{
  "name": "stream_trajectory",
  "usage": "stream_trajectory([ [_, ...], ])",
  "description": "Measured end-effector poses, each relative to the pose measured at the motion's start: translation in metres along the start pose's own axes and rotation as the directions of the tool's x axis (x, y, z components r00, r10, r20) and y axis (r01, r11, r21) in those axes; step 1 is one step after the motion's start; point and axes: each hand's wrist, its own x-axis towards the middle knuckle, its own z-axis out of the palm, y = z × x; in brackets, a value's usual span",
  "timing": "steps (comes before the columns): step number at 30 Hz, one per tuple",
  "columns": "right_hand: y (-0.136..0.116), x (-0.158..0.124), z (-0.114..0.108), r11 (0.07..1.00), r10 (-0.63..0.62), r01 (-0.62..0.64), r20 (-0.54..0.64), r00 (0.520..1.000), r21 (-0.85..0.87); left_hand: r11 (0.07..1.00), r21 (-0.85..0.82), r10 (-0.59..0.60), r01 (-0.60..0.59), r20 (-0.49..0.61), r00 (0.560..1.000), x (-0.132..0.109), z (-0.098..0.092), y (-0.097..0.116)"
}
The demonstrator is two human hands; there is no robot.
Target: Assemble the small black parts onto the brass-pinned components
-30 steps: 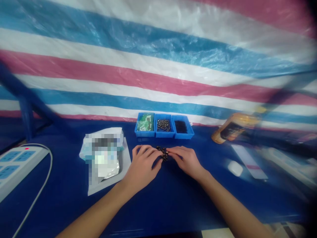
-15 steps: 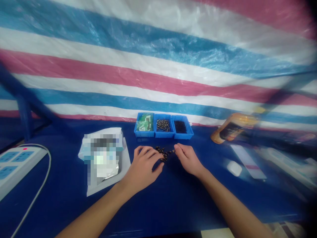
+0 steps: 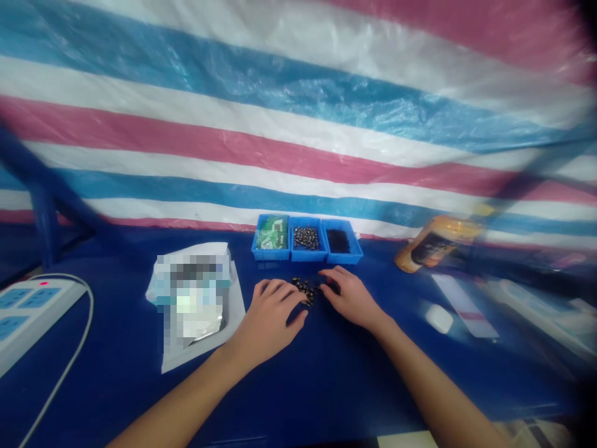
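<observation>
A small pile of dark, shiny metal pieces (image 3: pixel 305 290), too small to tell exactly, lies on the blue tabletop between my hands. My left hand (image 3: pixel 278 311) rests at the pile's left side, fingers bent but apart, the fingertips touching or nearly touching the pieces. From the right, my right hand (image 3: pixel 351 295) reaches to the pile with thumb and forefinger parted. Nothing shows in its grasp. Behind the pile stand three blue bins: the left bin (image 3: pixel 271 254) holds green-and-white packets, the middle bin (image 3: pixel 308 256) similar metal pieces, the right bin (image 3: pixel 345 257) small black pieces.
At left are a pixelated packet on a white wrapper (image 3: pixel 237 311) and a power strip (image 3: pixel 41 311) with a white cable. To the right lie an orange bottle (image 3: pixel 431 242), a small white case (image 3: pixel 439 318) and a flat pale object (image 3: pixel 466 306). Striped sheeting hangs behind.
My right thumb and forefinger, pinched together just before, have parted and moved slightly left toward the pile. My left hand stays in nearly the same place.
</observation>
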Motion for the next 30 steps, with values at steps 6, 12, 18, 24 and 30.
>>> stream_trajectory([
  [6,0.003,-0.003,0.002,0.989,-0.044,0.061,0.122,0.992,-0.137,0.999,0.04,-0.007,0.005,0.062,0.998,-0.001,0.002,-0.003],
  [12,0.002,-0.003,0.004,0.994,-0.042,0.049,0.067,0.997,-0.099,0.999,0.034,0.008,-0.009,0.054,0.999,-0.001,0.002,-0.002],
  [18,-0.002,-0.001,0.003,0.976,0.092,-0.088,-0.013,0.996,0.2,1.0,-0.012,0.008,-0.008,0.031,0.999,0.001,0.0,-0.001],
  [24,-0.004,0.0,0.006,0.74,0.26,-0.252,0.081,0.962,0.623,0.999,-0.046,-0.006,0.006,0.006,1.0,0.001,-0.002,-0.001],
  [30,-0.018,-0.001,-0.006,0.449,0.339,-0.374,0.232,0.912,0.811,0.998,-0.064,-0.014,0.014,-0.004,1.0,0.0,-0.001,-0.002],
])
